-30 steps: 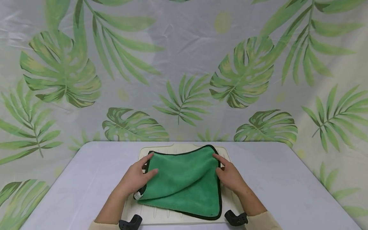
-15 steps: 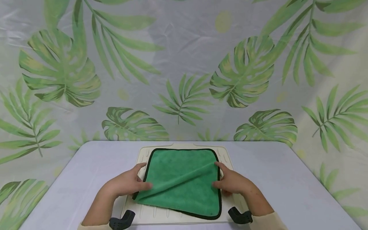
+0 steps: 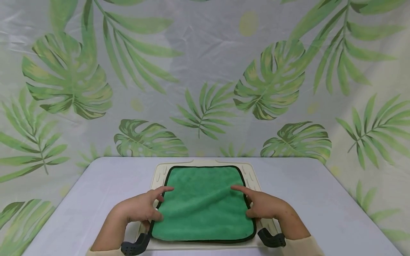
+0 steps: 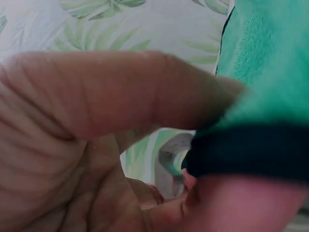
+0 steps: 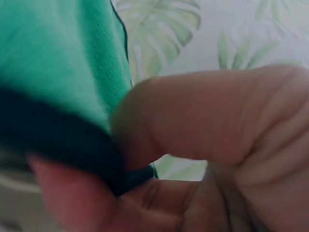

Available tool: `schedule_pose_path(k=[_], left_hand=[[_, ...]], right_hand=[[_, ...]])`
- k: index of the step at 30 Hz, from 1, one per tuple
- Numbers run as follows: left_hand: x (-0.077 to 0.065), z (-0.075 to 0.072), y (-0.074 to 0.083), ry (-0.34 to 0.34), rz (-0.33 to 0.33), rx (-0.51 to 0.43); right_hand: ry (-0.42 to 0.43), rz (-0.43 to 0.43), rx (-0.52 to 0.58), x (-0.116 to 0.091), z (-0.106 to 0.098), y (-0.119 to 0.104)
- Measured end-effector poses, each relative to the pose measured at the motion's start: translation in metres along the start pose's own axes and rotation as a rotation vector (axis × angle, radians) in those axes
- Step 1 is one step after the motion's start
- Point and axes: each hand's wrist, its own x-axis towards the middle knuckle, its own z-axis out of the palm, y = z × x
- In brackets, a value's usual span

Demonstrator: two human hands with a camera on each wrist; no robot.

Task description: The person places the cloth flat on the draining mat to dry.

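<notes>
A green towel (image 3: 205, 204) with a black border lies spread over a cream board, one soft diagonal ridge across its middle. My left hand (image 3: 142, 206) is at its left edge; in the left wrist view the dark border (image 4: 251, 150) passes between the thumb and a blurred finger, which pinch it. On the opposite edge my right hand (image 3: 264, 204) pinches the border (image 5: 53, 130) the same way, its index finger extended over the green pile. Part of a white tag (image 4: 171, 162) shows behind the left fingers.
The cream ribbed board (image 3: 256, 181) shows around the towel on a white table (image 3: 320, 206). A leaf-printed curtain (image 3: 211, 71) hangs behind the table's far edge. Dark wrist mounts (image 3: 136, 245) sit on both forearms.
The towel's near-left part has been pulled out flatter and its near edge now runs straight. Its diagonal fold has softened. Both hands have slid nearer along the side edges.
</notes>
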Motion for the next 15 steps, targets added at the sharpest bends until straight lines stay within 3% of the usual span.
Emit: schedule_pose_path(k=[3,5,10,15], left_hand=[[0.0,0.003,-0.002,0.006,-0.016,-0.025],[0.002,0.003,-0.003,0.051,-0.009,0.011],[0.019,0.008,-0.012,0.255,0.029,0.097],[0.04,0.012,-0.023,0.369,0.091,-0.028]], right_hand=[[-0.024,0.031,0.024,0.001,-0.001,0.003],[-0.002,0.028,0.03,0.004,-0.001,0.005],[0.189,-0.024,0.017,0.019,0.0,0.012],[0.366,-0.035,0.012,0.038,0.001,0.015]])
